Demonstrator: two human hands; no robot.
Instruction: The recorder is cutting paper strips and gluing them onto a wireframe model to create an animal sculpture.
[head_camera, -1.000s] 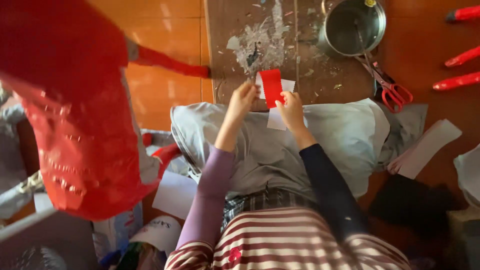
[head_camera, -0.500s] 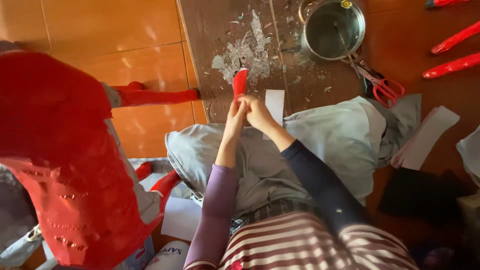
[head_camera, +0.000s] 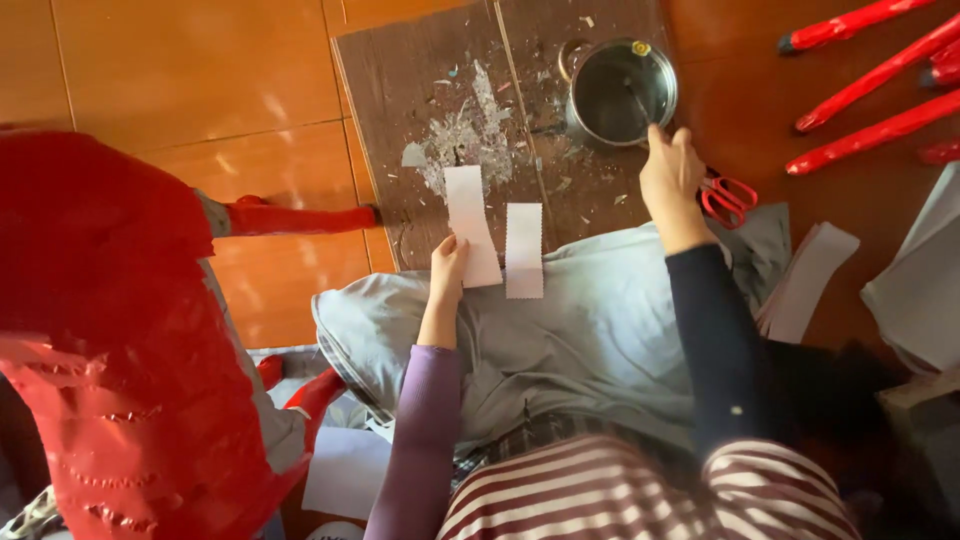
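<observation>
My left hand (head_camera: 447, 262) rests on the near end of a white paper strip (head_camera: 470, 225), fingers closed lightly over its edge, pinning it where the grey cloth (head_camera: 590, 320) on my lap meets the wooden board (head_camera: 400, 90). The strip runs away from me onto the board, up to the patch of dried glue and scraps. A second strip (head_camera: 524, 251) lies just beside it to the right, touching neither hand. My right hand (head_camera: 672, 172) is well apart from both strips, out at the pot (head_camera: 622, 92), fingers closed around a thin stick (head_camera: 642, 105) that leans into it; I cannot tell how firm the grip is. The red scissors (head_camera: 727, 197) lie just right of that hand, and red-wrapped rods (head_camera: 880, 70) lie farther off on the floor. A big red paper-covered shape (head_camera: 110, 340) fills my left side. Half a second ago both hands were together over the board holding a red piece upright; now that piece is gone from them, the hands have parted, and two white strips lie flat.
</observation>
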